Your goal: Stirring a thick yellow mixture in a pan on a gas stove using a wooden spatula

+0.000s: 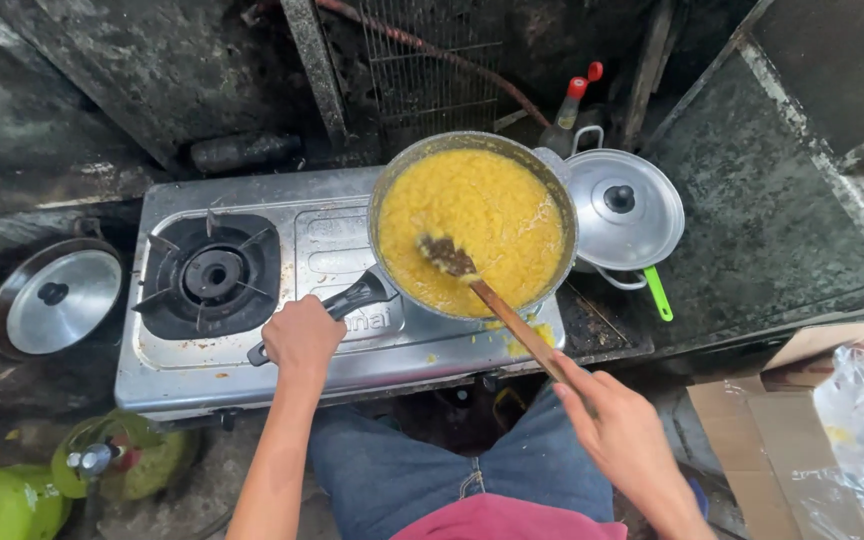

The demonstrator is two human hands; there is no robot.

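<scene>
- The left hand [301, 335] comes up from the lower edge, forearm nearly straight, fist clenched round the black handle [352, 300] of the pan [472, 225]; knuckles upward, thumb side toward the pan
- The right hand [620, 428] reaches in from the lower right, fingers wrapped round the end of a wooden spoon [497, 305]; the shaft slants up and left over the pan's near rim, and the dark bowl of the spoon lies in the yellow mash [482, 200] that fills the pan
- The pan sits on the right side of a steel stove [252, 350]; left of the pan the other burner [210, 272] is bare, with no flame to be seen; yellow drips lie on the stove just below the pan
- Right of the pan, touching its rim, a lidded steel pot [620, 210] with a black knob; a green handle [658, 292] sticks out beneath it
- Far left of the pan, off the stove, a second lid [57, 298] with a black knob
- Behind the pan, sooty dark walls and a wire rack [427, 60]; two red-capped bottles [574, 100] stand behind the pot
- Below the pan, the person's jeans; lower left a green gas cylinder [12, 500]; lower right, cardboard [752, 440] and a clear plastic bag [862, 420]
</scene>
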